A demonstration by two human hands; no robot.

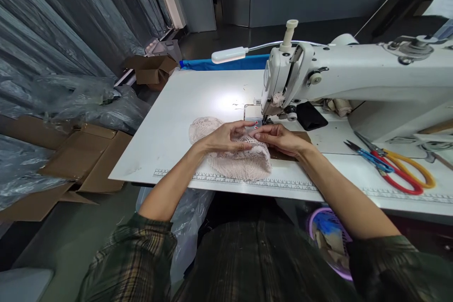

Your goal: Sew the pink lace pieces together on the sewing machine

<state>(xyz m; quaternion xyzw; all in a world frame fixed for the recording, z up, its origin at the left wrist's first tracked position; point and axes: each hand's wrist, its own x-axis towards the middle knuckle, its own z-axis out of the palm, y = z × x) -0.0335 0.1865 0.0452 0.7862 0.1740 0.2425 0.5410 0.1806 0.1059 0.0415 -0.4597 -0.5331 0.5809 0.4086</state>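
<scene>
A pale pink lace fabric piece lies bunched on the white sewing table, just in front of the needle of a white sewing machine. My left hand rests on top of the lace, its fingers pressed down on it and pointing toward the presser foot. My right hand meets it from the right, fingertips pinching the lace edge close to the needle. A small lamp lights the needle area.
Scissors with red and yellow handles lie on the table at the right. A ruler strip runs along the front edge. Cardboard boxes and plastic-wrapped bundles fill the floor at left. A purple basket sits under the table.
</scene>
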